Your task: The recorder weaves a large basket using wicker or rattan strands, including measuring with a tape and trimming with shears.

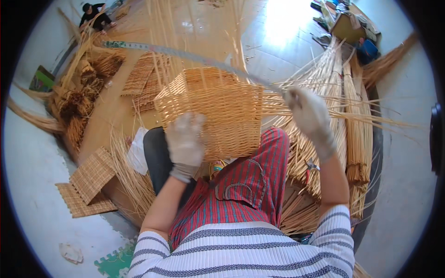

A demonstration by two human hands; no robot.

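Observation:
A half-woven wicker basket (pixel 227 116) with an angular rim rests on my knees. Long loose strands rise from its far side, and others stick out to the right. My left hand (pixel 186 139), in a pale work glove, grips the basket's near left wall; its fingers are slightly blurred. Raised to the right of the basket, my gloved right hand (pixel 308 111) is closed on the end of a long, flat grey strip (pixel 199 58). That strip arches over the basket's far rim to the upper left, where its end looks greenish. Motion blur hides its details.
Bundles of wicker strands (pixel 357 134) lie at right, with red-handled pliers (pixel 311 169) on them. Woven mats (pixel 95 176) and brown bundles (pixel 83 92) lie at left. A person (pixel 95 16) sits at the far left. A box of clutter (pixel 350 28) stands far right.

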